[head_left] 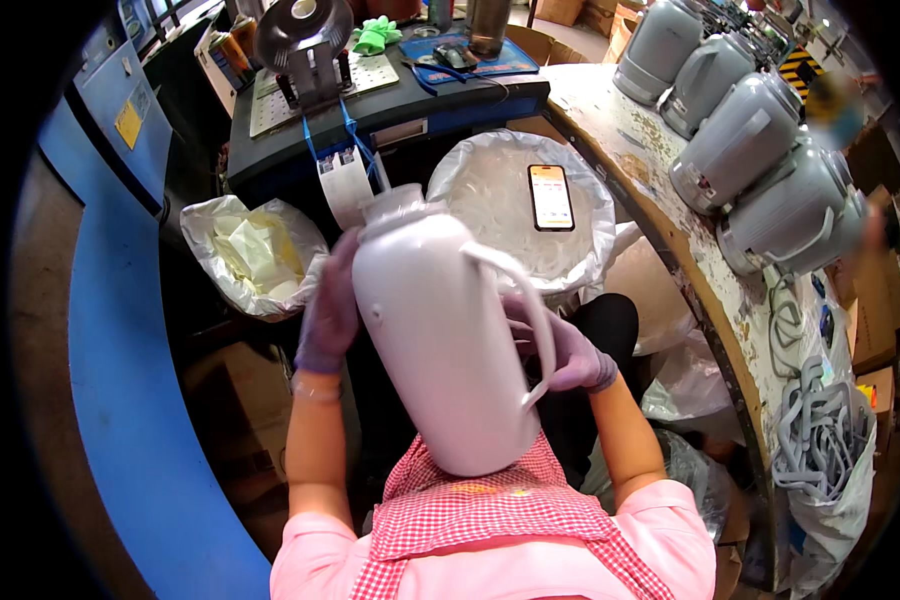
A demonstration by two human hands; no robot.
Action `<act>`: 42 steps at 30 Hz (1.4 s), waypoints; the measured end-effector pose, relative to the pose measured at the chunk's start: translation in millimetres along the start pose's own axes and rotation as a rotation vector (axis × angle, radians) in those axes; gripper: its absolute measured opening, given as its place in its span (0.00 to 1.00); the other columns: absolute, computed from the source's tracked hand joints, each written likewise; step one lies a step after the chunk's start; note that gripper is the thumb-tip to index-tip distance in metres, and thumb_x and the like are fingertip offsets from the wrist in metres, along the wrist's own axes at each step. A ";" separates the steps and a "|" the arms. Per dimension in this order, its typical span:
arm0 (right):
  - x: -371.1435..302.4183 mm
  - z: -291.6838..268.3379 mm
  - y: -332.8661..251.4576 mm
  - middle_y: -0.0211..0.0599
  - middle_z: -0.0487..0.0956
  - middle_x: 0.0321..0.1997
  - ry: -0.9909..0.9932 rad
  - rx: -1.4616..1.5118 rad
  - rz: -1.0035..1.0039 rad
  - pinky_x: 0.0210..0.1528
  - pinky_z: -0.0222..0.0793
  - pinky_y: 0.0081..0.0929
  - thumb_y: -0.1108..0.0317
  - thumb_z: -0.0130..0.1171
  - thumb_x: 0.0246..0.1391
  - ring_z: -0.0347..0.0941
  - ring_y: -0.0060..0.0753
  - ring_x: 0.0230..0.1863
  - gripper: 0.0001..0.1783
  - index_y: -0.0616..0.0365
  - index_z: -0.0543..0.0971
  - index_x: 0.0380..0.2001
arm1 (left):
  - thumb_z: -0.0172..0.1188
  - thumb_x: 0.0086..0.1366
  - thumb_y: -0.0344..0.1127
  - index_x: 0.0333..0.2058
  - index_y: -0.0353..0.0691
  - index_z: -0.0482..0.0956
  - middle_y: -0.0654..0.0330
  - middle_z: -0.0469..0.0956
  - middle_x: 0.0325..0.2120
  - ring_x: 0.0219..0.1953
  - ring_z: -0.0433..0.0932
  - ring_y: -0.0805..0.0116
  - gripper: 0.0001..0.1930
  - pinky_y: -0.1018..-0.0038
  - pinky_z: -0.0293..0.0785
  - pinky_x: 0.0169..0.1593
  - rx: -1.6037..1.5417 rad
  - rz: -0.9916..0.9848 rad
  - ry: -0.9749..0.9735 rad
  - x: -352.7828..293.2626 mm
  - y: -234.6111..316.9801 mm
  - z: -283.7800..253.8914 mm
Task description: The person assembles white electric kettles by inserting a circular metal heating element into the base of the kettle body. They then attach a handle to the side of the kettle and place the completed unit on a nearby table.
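A pale grey thermos jug (440,340) leans across my lap, its open neck away from me and tilted left, its base against my red checked apron (490,515). My left hand (332,310), in a purple glove, presses along the jug's left side below the neck. On the other side, my gloved right hand (570,352) is at the loop handle (538,330), with its fingers partly hidden behind the handle and body. Just beyond the neck, a roll of white labels (346,186) hangs from blue ties at the bench edge.
Several grey jugs (740,140) stand or lean on the worn curved table (660,215) at right. A phone (551,198) rests over a lined tub (460,160) of clear plastic pieces. A lined waste bin (205,225) stands left. Grey handles (820,430) fill a bag at lower right.
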State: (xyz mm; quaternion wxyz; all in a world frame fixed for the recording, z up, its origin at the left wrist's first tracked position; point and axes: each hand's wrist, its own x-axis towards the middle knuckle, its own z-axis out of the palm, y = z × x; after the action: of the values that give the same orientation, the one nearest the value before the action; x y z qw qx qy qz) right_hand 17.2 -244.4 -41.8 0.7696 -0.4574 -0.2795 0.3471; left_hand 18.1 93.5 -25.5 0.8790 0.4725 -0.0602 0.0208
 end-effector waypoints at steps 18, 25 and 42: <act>-41.5 62.9 -109.0 0.33 0.78 0.26 0.318 -1.566 -0.528 0.53 0.72 0.44 0.61 0.68 0.45 0.78 0.39 0.32 0.11 0.54 0.79 0.27 | 0.81 0.38 0.55 0.64 0.34 0.65 0.48 0.71 0.58 0.60 0.70 0.52 0.57 0.60 0.64 0.65 0.966 0.235 -0.965 14.0 -5.3 174.0; -15.3 54.6 -126.5 0.33 0.78 0.28 0.249 -1.477 -0.662 0.46 0.71 0.43 0.66 0.60 0.51 0.75 0.40 0.30 0.06 0.55 0.77 0.24 | 0.82 0.42 0.41 0.67 0.36 0.62 0.55 0.71 0.60 0.61 0.69 0.68 0.55 0.69 0.64 0.66 0.495 -0.319 -0.919 34.4 -6.8 181.2; 164.6 -207.6 -216.7 0.36 0.83 0.30 0.904 -1.393 -0.637 0.37 0.76 0.31 0.55 0.70 0.54 0.80 0.31 0.30 0.24 0.58 0.77 0.47 | 0.80 0.34 0.53 0.47 0.27 0.78 0.40 0.78 0.51 0.55 0.77 0.51 0.44 0.60 0.70 0.60 0.749 0.350 -0.246 4.7 54.3 76.6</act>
State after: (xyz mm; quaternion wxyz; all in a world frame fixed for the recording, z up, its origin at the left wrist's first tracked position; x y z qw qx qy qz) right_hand 332.0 -294.1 83.1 0.4135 -0.8155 -0.2107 -0.3457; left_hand 11.0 59.6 61.8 0.6163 0.7407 -0.2320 0.1334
